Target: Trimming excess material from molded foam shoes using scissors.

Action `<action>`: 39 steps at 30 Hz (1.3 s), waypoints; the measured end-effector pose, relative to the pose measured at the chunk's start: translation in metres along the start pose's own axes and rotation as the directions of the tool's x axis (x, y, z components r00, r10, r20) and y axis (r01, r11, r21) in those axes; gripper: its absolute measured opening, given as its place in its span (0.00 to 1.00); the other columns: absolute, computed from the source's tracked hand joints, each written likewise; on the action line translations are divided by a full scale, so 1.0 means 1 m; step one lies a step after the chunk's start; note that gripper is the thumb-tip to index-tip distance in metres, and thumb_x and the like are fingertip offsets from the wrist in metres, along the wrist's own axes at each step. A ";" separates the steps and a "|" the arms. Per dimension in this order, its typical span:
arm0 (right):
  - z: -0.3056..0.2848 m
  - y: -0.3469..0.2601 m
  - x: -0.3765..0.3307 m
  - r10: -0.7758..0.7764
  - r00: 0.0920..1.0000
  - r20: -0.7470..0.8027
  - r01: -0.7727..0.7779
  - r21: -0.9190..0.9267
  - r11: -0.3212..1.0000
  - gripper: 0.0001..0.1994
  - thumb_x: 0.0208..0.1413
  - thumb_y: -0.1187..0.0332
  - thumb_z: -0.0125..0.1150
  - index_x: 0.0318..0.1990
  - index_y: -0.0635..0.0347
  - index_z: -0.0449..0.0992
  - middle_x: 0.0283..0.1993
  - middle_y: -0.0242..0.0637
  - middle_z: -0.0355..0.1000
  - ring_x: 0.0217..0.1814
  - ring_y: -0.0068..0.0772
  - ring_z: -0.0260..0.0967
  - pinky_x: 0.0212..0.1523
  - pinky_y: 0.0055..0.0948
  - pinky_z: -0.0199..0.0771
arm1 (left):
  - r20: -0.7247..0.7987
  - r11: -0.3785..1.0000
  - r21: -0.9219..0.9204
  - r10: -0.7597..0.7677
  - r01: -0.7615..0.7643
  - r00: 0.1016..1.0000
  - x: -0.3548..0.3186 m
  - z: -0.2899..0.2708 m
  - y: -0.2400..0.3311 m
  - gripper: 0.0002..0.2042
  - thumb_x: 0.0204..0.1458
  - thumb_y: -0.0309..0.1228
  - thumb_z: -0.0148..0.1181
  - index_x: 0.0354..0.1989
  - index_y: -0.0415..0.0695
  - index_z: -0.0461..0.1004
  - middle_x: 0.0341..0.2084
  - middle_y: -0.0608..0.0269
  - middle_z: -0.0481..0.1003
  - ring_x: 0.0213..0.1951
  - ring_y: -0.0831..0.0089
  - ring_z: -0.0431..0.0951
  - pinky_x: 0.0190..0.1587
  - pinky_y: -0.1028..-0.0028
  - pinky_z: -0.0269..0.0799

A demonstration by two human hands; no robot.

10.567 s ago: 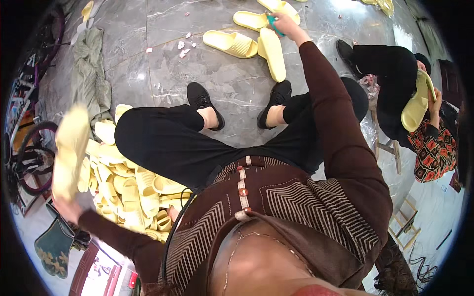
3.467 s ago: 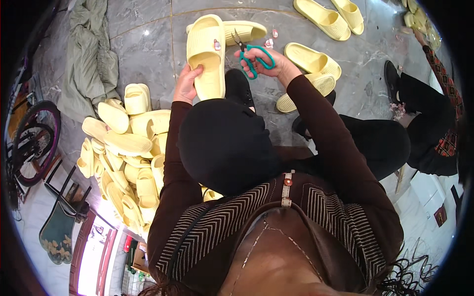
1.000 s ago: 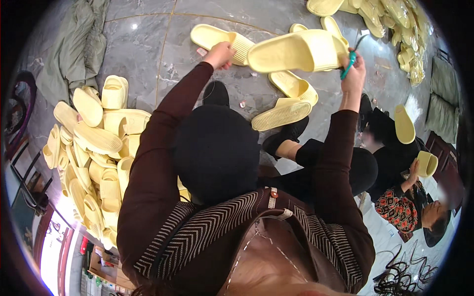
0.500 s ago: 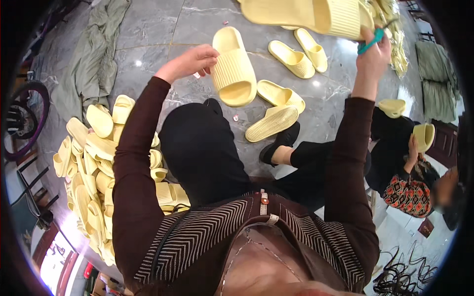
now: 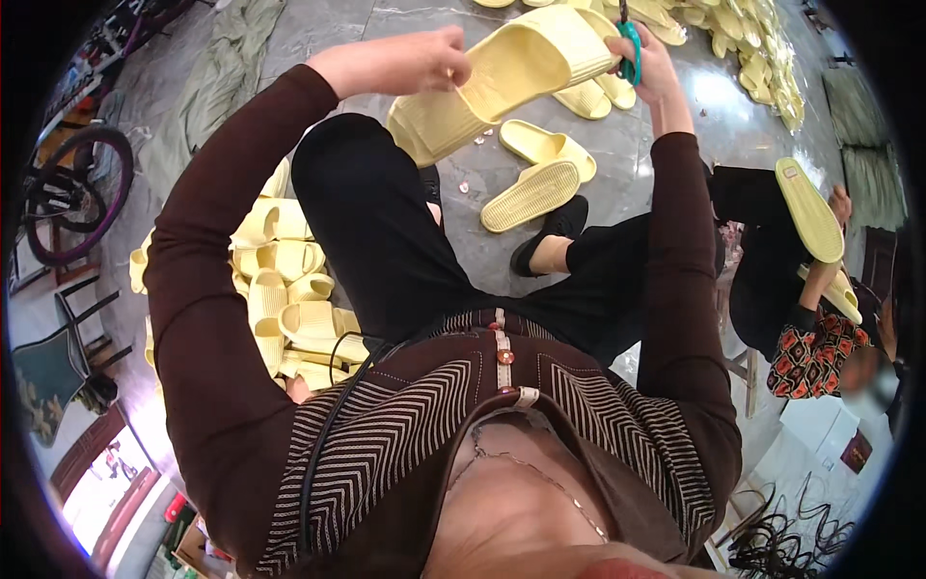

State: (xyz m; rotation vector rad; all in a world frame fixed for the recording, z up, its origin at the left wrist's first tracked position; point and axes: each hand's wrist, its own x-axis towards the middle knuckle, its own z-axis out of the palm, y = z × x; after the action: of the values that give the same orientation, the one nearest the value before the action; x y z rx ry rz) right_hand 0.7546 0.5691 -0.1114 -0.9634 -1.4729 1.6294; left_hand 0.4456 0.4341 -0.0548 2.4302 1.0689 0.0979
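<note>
My left hand (image 5: pixel 410 63) has its fingers curled into a pinch at the edge of the yellow slippers. Whatever lies between the fingertips is hidden. In my right hand (image 5: pixel 656 69) is a teal-handled cutting tool (image 5: pixel 631 53), probably small scissors, its dark tip pointing up. Fingers of that hand also grip the strap end of a yellow slipper (image 5: pixel 521 63). Against this one lies another ridged yellow slipper (image 5: pixel 434 130), lower and to the left, above my knee.
A pair of slippers (image 5: pixel 531 193) lies on the grey tiled floor ahead, one sole up. Many slippers are heaped (image 5: pixel 285 261) by my left leg, more at the far right (image 5: pixel 762 68). At the right a co-worker's hand (image 5: pixel 841 205) holds a slipper. A bicycle wheel (image 5: pixel 77 193) stands left.
My left hand has moved up and right, to the slipper in my right hand. My right hand has moved left with slipper and cutting tool. The two slippers now meet.
</note>
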 end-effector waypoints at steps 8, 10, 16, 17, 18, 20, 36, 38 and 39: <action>0.012 0.052 -0.027 0.045 0.998 0.035 -0.049 0.095 0.994 0.20 0.43 0.72 0.60 0.45 0.65 0.65 0.30 0.33 0.68 0.24 0.21 0.66 0.22 0.19 0.68 | 0.625 0.253 -0.646 -0.367 0.720 0.689 -0.009 0.039 -0.035 0.30 0.54 0.57 0.33 0.55 0.46 0.59 0.47 0.60 0.67 0.47 0.73 0.68 0.41 0.68 0.69; 0.019 0.049 -0.030 0.034 0.999 0.017 -0.035 0.100 0.994 0.20 0.43 0.72 0.60 0.45 0.65 0.65 0.30 0.33 0.67 0.24 0.21 0.66 0.22 0.19 0.68 | 0.587 0.220 -0.708 -0.345 0.671 0.732 -0.009 0.046 -0.034 0.31 0.53 0.58 0.31 0.55 0.46 0.59 0.47 0.59 0.67 0.47 0.72 0.69 0.42 0.69 0.69; 0.032 0.037 -0.039 0.001 0.998 0.071 0.007 -0.106 0.994 0.21 0.42 0.69 0.62 0.44 0.64 0.66 0.31 0.34 0.68 0.26 0.22 0.67 0.23 0.20 0.69 | 0.439 0.346 -0.773 -0.313 0.531 0.842 -0.015 0.044 -0.021 0.34 0.50 0.63 0.30 0.54 0.47 0.60 0.48 0.60 0.66 0.46 0.70 0.70 0.39 0.68 0.71; 0.035 0.037 -0.041 -0.016 0.997 0.071 0.024 -0.125 0.992 0.21 0.42 0.69 0.62 0.45 0.64 0.65 0.31 0.33 0.68 0.26 0.21 0.67 0.23 0.20 0.69 | 0.442 0.346 -0.773 -0.308 0.532 0.843 -0.016 0.047 -0.019 0.34 0.50 0.63 0.30 0.54 0.47 0.60 0.48 0.60 0.66 0.46 0.70 0.70 0.39 0.68 0.71; 0.036 0.036 -0.040 -0.016 0.998 0.065 0.024 -0.126 0.992 0.21 0.42 0.69 0.62 0.45 0.64 0.65 0.31 0.33 0.68 0.26 0.21 0.67 0.23 0.20 0.69 | 0.415 0.343 -0.790 -0.311 0.508 0.855 -0.015 0.047 -0.018 0.33 0.50 0.61 0.32 0.54 0.46 0.60 0.47 0.60 0.67 0.45 0.71 0.70 0.39 0.69 0.71; 0.041 0.034 -0.042 -0.016 0.998 0.060 0.022 -0.102 0.994 0.19 0.41 0.68 0.62 0.42 0.64 0.68 0.29 0.34 0.68 0.26 0.22 0.67 0.22 0.21 0.69 | 0.366 0.330 -0.823 -0.315 0.462 0.876 -0.014 0.052 -0.017 0.32 0.51 0.59 0.37 0.53 0.44 0.60 0.44 0.60 0.68 0.43 0.73 0.71 0.39 0.71 0.71; -0.057 0.166 -0.028 0.383 0.891 -0.243 -0.403 -0.811 0.424 0.18 0.38 0.63 0.63 0.37 0.62 0.73 0.31 0.46 0.71 0.32 0.36 0.71 0.28 0.30 0.72 | -0.513 0.813 -0.135 -0.546 0.566 0.662 -0.185 -0.004 -0.131 0.18 0.50 0.39 0.53 0.42 0.36 0.69 0.37 0.61 0.71 0.39 0.78 0.69 0.42 0.78 0.64; -0.080 0.217 -0.053 0.314 0.900 -0.301 -0.392 -0.875 0.284 0.20 0.37 0.60 0.64 0.38 0.60 0.72 0.35 0.49 0.72 0.35 0.39 0.72 0.30 0.32 0.72 | -0.212 0.337 -0.721 -0.939 0.605 0.270 -0.255 0.008 -0.113 0.23 0.52 0.45 0.49 0.38 0.31 0.70 0.31 0.59 0.72 0.32 0.74 0.69 0.37 0.74 0.64; -0.084 0.234 -0.064 0.355 0.893 -0.276 -0.373 -0.896 0.241 0.22 0.35 0.58 0.65 0.39 0.60 0.72 0.35 0.49 0.71 0.37 0.43 0.71 0.33 0.35 0.72 | -0.145 0.241 -0.732 -0.969 0.637 0.200 -0.286 0.012 -0.086 0.24 0.51 0.47 0.48 0.36 0.31 0.71 0.26 0.56 0.72 0.29 0.70 0.69 0.35 0.72 0.64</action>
State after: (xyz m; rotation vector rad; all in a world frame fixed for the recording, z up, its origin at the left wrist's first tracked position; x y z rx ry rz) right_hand 0.8510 0.5314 -0.3460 -2.1027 -2.3775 0.8303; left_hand 0.1920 0.2756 -0.0695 0.9284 2.2091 0.7141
